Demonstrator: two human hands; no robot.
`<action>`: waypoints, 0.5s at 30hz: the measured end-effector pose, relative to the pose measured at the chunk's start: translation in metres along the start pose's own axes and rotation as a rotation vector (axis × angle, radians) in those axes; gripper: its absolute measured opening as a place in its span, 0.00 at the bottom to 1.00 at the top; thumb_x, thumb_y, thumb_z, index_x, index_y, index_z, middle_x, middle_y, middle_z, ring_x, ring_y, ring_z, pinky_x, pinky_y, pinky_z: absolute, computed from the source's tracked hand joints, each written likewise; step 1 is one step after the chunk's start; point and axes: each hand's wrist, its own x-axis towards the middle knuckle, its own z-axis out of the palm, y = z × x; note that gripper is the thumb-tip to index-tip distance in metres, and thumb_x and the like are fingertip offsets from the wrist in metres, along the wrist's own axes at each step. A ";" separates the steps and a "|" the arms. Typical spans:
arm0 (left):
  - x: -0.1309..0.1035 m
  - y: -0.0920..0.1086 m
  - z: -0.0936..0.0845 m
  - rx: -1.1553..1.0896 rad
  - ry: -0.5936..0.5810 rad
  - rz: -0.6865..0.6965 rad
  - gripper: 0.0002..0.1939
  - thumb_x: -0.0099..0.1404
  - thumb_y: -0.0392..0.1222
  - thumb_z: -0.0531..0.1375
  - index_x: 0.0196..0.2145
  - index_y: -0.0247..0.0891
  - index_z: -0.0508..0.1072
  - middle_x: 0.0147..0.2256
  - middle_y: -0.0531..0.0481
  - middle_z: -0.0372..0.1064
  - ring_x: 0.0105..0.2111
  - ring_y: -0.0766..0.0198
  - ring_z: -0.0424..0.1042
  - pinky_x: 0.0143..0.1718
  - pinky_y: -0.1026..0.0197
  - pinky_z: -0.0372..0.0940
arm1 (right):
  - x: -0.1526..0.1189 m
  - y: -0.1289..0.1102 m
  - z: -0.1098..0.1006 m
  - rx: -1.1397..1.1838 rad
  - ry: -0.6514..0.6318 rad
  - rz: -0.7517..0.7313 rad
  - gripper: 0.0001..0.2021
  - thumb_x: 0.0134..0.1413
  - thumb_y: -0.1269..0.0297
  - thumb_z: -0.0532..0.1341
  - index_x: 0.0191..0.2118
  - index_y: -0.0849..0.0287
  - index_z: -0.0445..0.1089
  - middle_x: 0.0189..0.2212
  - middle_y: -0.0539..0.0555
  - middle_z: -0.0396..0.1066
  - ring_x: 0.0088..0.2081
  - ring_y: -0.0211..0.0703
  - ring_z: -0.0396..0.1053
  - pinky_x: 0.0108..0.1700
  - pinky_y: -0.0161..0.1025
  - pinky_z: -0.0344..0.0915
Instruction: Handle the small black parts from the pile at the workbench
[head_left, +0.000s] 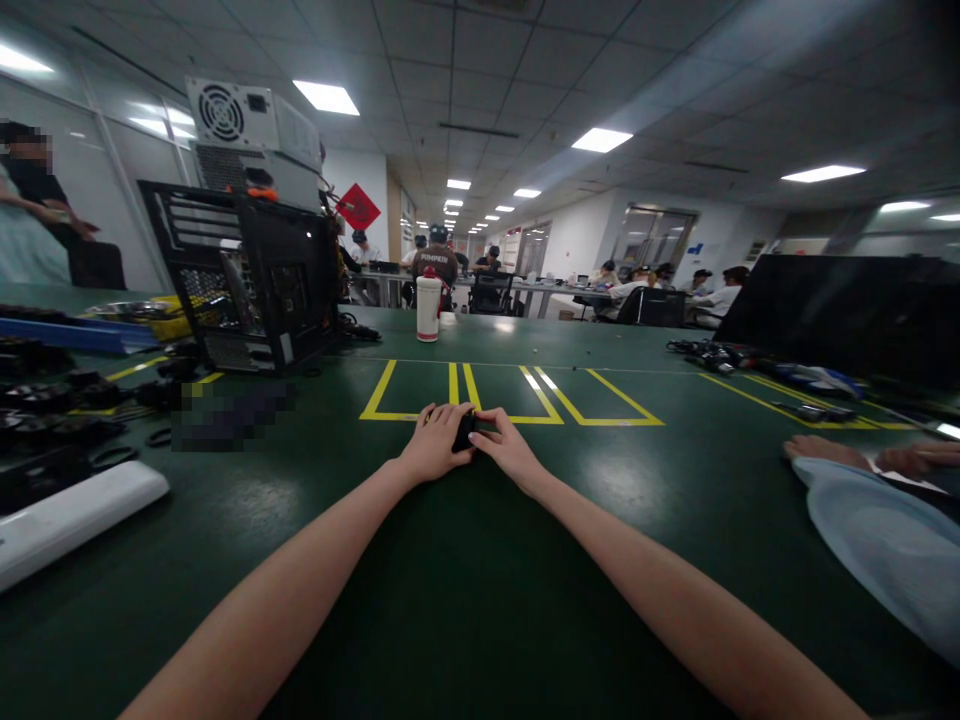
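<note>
Both hands meet over the green table (450, 580), just in front of the yellow tape outlines (510, 420). A small black object (466, 430) sits between them; its kind is hard to make out. My left hand (436, 438) is wrapped over its left side, palm down, fingers closed around it. On the other side, my right hand (507, 447) pinches its right edge with thumb and fingertips. Part of the object is hidden under the left fingers.
Beyond the tape stands a white bottle with a red cap (428, 305). An open black computer case (262, 270) carries power supplies (247, 120) at left. Nearby lie cables and a white bar-shaped object (82, 515). At right are another person's hands (829, 451) and a dark monitor (847, 310).
</note>
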 end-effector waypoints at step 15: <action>-0.001 -0.002 0.000 -0.001 0.000 0.009 0.30 0.53 0.46 0.56 0.52 0.42 0.49 0.47 0.46 0.57 0.50 0.55 0.55 0.54 0.47 0.41 | 0.003 -0.001 -0.002 0.037 -0.037 0.041 0.16 0.41 0.65 0.61 0.39 0.55 0.59 0.43 0.51 0.60 0.41 0.39 0.65 0.46 0.40 0.59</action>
